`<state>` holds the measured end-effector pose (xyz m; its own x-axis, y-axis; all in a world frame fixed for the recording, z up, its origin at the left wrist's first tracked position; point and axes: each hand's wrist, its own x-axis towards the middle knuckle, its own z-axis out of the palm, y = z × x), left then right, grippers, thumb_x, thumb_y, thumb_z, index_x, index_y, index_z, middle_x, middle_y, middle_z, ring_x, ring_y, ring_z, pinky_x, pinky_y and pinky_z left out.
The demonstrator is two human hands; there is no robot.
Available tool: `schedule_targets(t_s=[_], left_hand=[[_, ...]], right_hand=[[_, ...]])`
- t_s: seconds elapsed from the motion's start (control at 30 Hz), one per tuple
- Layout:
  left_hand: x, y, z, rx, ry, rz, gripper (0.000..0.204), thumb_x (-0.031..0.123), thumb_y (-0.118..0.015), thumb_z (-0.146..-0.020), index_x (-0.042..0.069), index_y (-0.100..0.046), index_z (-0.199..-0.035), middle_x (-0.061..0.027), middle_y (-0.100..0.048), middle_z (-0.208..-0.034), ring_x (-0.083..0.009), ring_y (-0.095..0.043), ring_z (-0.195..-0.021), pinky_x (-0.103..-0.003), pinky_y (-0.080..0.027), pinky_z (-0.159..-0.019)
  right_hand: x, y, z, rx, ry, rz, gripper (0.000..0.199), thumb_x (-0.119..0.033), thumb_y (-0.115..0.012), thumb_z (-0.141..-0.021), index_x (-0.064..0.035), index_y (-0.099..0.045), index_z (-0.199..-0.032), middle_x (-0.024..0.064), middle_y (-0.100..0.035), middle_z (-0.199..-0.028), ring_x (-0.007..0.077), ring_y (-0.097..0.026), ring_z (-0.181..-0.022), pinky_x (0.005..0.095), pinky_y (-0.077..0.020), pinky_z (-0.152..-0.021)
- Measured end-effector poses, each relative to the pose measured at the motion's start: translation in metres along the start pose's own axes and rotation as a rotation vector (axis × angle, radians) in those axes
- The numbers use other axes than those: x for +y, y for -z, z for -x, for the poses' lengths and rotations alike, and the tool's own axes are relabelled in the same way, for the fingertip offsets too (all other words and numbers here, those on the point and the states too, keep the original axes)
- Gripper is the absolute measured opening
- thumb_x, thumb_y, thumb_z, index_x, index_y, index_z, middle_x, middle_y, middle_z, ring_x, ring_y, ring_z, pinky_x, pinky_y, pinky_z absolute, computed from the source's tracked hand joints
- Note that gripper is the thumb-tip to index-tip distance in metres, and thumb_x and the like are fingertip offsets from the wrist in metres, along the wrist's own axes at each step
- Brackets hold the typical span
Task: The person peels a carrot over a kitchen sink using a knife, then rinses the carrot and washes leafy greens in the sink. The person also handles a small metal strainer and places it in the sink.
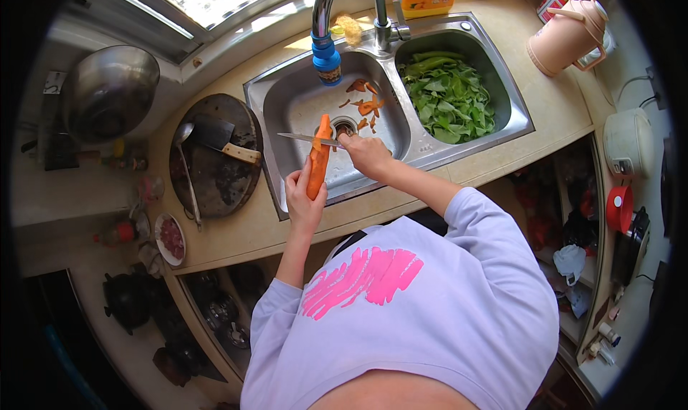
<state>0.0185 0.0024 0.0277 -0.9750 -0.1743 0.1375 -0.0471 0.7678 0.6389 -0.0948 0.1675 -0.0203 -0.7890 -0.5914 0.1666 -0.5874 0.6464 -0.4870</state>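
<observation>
My left hand [304, 198] grips the lower end of an orange carrot [319, 159], held lengthwise over the left basin of a steel double sink [304, 112]. My right hand [365, 154] holds a thin knife [304, 137] whose blade lies across the carrot's upper part, pointing left. Orange peel strips [365, 105] lie in the basin around the drain. The right basin holds green leafy vegetables [449, 98].
A tap with a blue nozzle [326, 55] hangs over the left basin. A round dark chopping board [215, 155] with a cleaver and a ladle lies left of the sink. A steel bowl [109, 91], a pink kettle [566, 34] and a small dish of red meat [170, 238] stand on the counter.
</observation>
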Motion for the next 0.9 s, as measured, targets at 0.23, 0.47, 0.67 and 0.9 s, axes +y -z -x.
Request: schedule_targets(t_s=[0.23, 0.47, 0.67, 0.9], left_hand=[[-0.006, 0.005, 0.005, -0.027, 0.106, 0.158, 0.058, 0.01, -0.065, -0.077, 0.009, -0.047, -0.132, -0.0148, -0.054, -0.101, -0.0246, -0.055, -0.091, -0.034, -0.044, -0.085], [0.0, 0.005, -0.002, -0.015, 0.035, 0.088, 0.058, 0.009, -0.065, -0.077, 0.009, -0.048, -0.132, -0.0147, -0.054, -0.102, -0.025, -0.055, -0.092, -0.034, -0.044, -0.085], [-0.005, 0.004, 0.0, -0.06, 0.059, 0.095, 0.058, 0.009, -0.065, -0.077, 0.007, -0.046, -0.132, -0.0145, -0.056, -0.102, -0.0243, -0.056, -0.096, -0.034, -0.044, -0.087], [-0.015, 0.005, 0.0, -0.056, 0.14, 0.187, 0.061, 0.006, -0.065, -0.077, 0.003, -0.04, -0.134, -0.0098, -0.059, -0.095, -0.016, -0.059, -0.086, -0.029, -0.048, -0.078]], right_hand=[[0.061, -0.011, 0.004, -0.099, -0.238, 0.1, 0.014, -0.007, -0.048, -0.082, -0.0069, -0.043, -0.095, 0.015, -0.063, -0.077, 0.0343, -0.064, -0.071, 0.0457, -0.0492, -0.06], [0.005, -0.006, -0.003, -0.02, -0.014, -0.042, 0.013, -0.003, -0.048, -0.081, -0.0053, -0.046, -0.093, 0.0155, -0.061, -0.073, 0.0342, -0.063, -0.066, 0.0445, -0.05, -0.056], [0.055, -0.013, 0.006, -0.061, -0.018, 0.223, 0.009, -0.008, -0.046, -0.084, -0.0077, -0.048, -0.093, 0.0115, -0.062, -0.072, 0.0286, -0.065, -0.067, 0.0396, -0.0513, -0.054], [0.073, -0.021, 0.01, -0.021, -0.317, 0.04, 0.012, -0.011, -0.048, -0.086, -0.0097, -0.051, -0.098, 0.0151, -0.063, -0.074, 0.0348, -0.064, -0.065, 0.0467, -0.0492, -0.057]])
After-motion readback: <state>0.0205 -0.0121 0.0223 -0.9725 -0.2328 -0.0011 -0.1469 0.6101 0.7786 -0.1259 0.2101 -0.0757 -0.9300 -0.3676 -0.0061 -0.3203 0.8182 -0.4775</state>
